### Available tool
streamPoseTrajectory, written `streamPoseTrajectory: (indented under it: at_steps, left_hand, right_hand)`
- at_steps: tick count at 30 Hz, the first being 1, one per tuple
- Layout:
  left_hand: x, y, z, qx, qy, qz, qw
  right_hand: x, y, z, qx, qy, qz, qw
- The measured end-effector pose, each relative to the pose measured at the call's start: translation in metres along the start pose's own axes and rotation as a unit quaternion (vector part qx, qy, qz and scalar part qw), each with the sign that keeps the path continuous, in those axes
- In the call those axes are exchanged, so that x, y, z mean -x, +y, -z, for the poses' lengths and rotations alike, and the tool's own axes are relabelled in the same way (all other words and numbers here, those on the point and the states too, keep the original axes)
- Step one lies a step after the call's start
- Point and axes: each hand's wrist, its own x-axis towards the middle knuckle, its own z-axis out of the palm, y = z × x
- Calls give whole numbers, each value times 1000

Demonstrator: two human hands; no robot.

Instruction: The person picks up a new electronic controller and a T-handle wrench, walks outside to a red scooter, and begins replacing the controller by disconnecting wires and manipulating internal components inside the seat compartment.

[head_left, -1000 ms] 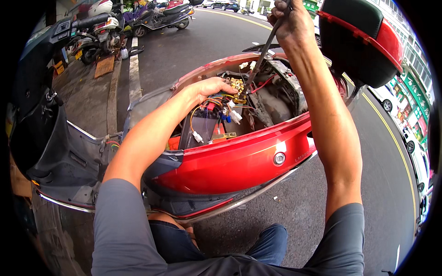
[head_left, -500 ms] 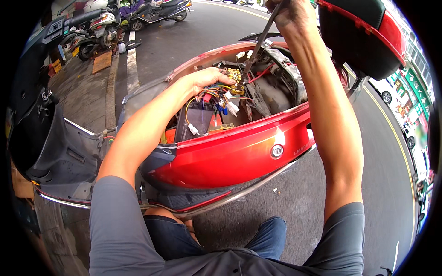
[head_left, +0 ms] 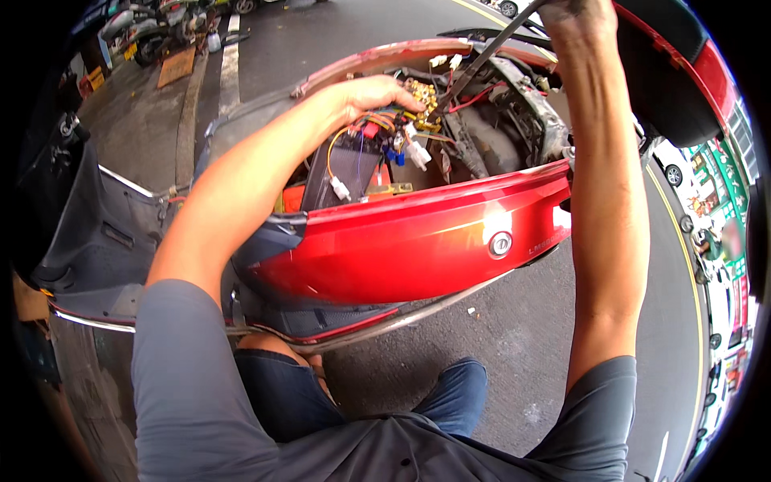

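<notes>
A red scooter [head_left: 401, 257] stands across in front of me, its seat area open over wiring and machinery. My left hand [head_left: 381, 95] reaches into that bay and is closed on a gold-coloured metal part [head_left: 426, 98] with several small knobs or holes. At the top edge my right hand [head_left: 580, 18], partly cut off by the picture, grips a long dark metal bar [head_left: 494, 50]. The bar slants down so that its lower end meets the gold part or lies right beside it. Coloured wires with white connectors [head_left: 418, 154] hang below my left hand, over a dark grey battery-like box [head_left: 344, 173].
A red and black rear box [head_left: 683, 88] rises at the right behind my forearm. The footboard and front shield [head_left: 104, 233] lie to the left. Other scooters [head_left: 152, 36] are parked at the far left, and cars [head_left: 673, 174] line the road on the right.
The view has shifted, so the scooter sits higher in the picture. The bar's upper end has swung to the right with my right hand and leans more. My left hand keeps hold of the gold part.
</notes>
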Motion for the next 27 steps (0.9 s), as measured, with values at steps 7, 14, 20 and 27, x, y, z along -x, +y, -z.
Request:
streamPoseTrajectory:
  at_steps: [7, 14, 20, 27]
  left_hand:
    - [5, 1, -7, 6, 0, -11, 1000]
    - [15, 0, 5, 7, 24, 22, 999]
    - [-1, -3, 7, 5, -5, 23, 1000]
    - [2, -1, 6, 20, 10, 25, 999]
  right_hand:
    - [33, -8, -21, 160, 47, 116, 979]
    - [69, -5, -35, 420, -8, 137, 897]
    - [97, -61, 22, 737, -159, 65, 654]
    - [189, -87, 39, 589, -191, -6, 785]
